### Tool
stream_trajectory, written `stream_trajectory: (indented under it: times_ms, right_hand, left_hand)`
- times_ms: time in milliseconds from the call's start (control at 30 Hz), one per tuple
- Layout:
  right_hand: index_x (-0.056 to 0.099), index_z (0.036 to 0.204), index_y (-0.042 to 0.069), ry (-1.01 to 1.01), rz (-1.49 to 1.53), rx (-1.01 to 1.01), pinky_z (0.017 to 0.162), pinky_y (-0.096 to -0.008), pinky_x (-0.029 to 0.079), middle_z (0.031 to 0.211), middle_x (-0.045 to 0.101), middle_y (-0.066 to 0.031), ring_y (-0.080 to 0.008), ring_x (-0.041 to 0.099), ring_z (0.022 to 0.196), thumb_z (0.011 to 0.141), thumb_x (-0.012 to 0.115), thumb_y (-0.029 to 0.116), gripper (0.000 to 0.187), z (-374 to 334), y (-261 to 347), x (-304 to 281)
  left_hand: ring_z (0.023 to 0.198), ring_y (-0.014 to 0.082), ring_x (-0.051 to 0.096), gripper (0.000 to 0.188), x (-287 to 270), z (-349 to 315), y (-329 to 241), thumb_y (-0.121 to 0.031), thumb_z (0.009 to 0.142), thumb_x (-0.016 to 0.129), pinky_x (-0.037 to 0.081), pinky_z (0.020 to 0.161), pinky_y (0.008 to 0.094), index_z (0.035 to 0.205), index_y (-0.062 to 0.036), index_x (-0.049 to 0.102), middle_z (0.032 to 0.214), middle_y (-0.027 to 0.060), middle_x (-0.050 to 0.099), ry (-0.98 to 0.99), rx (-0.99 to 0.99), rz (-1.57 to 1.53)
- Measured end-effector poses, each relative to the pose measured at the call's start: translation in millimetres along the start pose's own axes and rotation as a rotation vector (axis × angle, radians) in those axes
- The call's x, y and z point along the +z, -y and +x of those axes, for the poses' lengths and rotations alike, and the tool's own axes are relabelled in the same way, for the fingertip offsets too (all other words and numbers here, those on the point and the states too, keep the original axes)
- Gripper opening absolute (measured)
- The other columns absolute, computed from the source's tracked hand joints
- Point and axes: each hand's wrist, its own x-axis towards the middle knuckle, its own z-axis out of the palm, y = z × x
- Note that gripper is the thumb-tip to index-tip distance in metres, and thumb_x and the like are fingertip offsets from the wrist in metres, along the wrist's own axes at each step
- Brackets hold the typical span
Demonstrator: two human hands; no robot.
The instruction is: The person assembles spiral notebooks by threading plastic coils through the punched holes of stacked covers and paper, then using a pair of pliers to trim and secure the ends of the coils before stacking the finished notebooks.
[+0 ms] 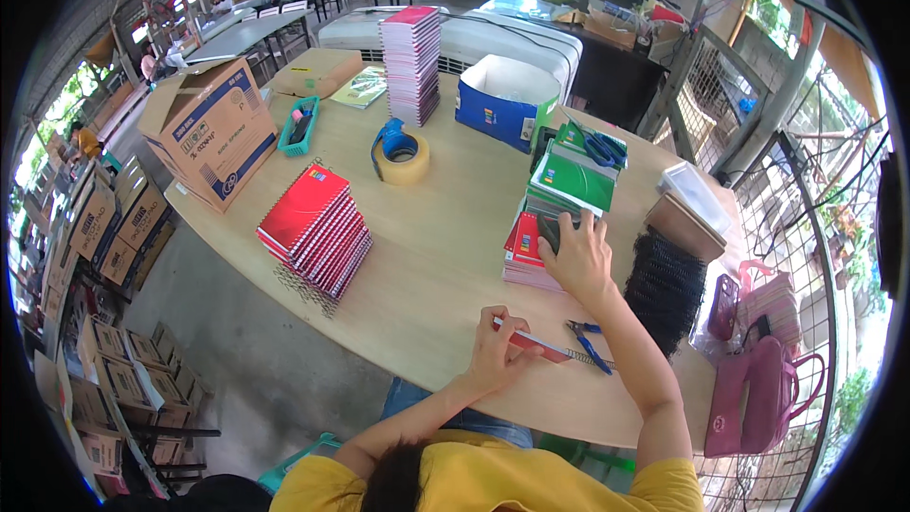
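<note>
My left hand (498, 356) is closed around a thin red notebook (542, 345), held edge-on above the near part of the table. A wire coil (586, 357) sticks out from its right end. Just beyond it lie pliers with blue handles (593, 351). My right hand (580, 251) reaches forward, its fingers bent over a dark object (548, 230) that they mostly hide. Beneath and beside that hand are a stack of red notebooks (521, 248) and green-covered notebooks (576, 180). Blue-handled scissors (604, 148) rest on the green ones.
Red spiral notebooks (318, 228) are stacked at left, with a taller stack (411, 66) behind. A tape dispenser (400, 154), teal basket (300, 127), carton (210, 133) and blue box (507, 102) stand farther off. Black coils (666, 280) and a maroon bag (754, 398) lie right.
</note>
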Motion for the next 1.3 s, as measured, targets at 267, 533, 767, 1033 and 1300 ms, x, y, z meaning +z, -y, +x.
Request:
stream_trajectory:
  times_ms: [267, 533, 767, 1033, 1300]
  right_hand:
    - [0.076, 0.119, 0.005, 0.422, 0.890, 0.033, 0.100, -0.0425, 0.049, 0.122, 0.064, -0.0255, -0.0376, 0.057, 0.122, 0.080, 0.075, 0.034, 0.049, -57.2, -62.9, -64.5]
    - [0.073, 0.111, -0.011, 0.747, 1.258, -0.130, 0.099, -0.0377, 0.048, 0.128, 0.064, -0.0203, -0.0271, 0.057, 0.118, 0.087, 0.061, 0.049, 0.066, -88.9, -78.0, -41.6]
    - [0.074, 0.116, -0.001, 0.643, 1.000, -0.108, 0.090, -0.0354, 0.052, 0.129, 0.066, -0.0090, -0.0250, 0.067, 0.101, 0.091, 0.065, 0.036, 0.046, -108.5, -79.0, -21.6]
    - [0.073, 0.117, -0.001, 0.655, 1.116, 0.022, 0.100, -0.0383, 0.048, 0.131, 0.064, -0.0102, -0.0247, 0.063, 0.112, 0.089, 0.065, 0.037, 0.048, -117.5, -85.6, -15.2]
    - [0.072, 0.117, -0.002, 0.621, 1.188, 0.051, 0.093, -0.0362, 0.051, 0.123, 0.067, -0.0096, -0.0220, 0.065, 0.106, 0.090, 0.064, 0.045, 0.055, -121.4, -80.9, -16.3]
  left_hand:
    - [0.099, 0.0318, 0.047, 0.060, -20.5, 18.3, 10.3, -0.032, 0.065, 0.096, 0.045, 0.084, 0.0438, 0.100, -0.0054, 0.056, 0.104, 0.0127, 0.045, -0.010, -0.046, 0.074]
    - [0.100, 0.0286, 0.047, 0.063, -23.9, 28.4, 22.0, -0.040, 0.067, 0.095, 0.048, 0.081, 0.0417, 0.101, -0.0059, 0.054, 0.105, 0.0104, 0.042, 0.073, 0.032, 0.030]
    - [0.100, 0.0287, 0.046, 0.066, -20.0, 24.4, 20.5, -0.045, 0.068, 0.092, 0.047, 0.080, 0.0420, 0.104, -0.0063, 0.053, 0.106, 0.0112, 0.042, 0.086, 0.038, 0.009]
    - [0.102, 0.0303, 0.045, 0.067, -11.0, 23.6, 14.0, -0.045, 0.069, 0.092, 0.046, 0.081, 0.0410, 0.106, -0.0068, 0.053, 0.106, 0.0119, 0.042, 0.077, 0.064, 0.013]
    - [0.101, 0.0309, 0.047, 0.065, -7.7, 20.5, 10.0, -0.039, 0.068, 0.094, 0.047, 0.081, 0.0429, 0.107, -0.0069, 0.053, 0.106, 0.0128, 0.043, 0.103, 0.043, 0.017]
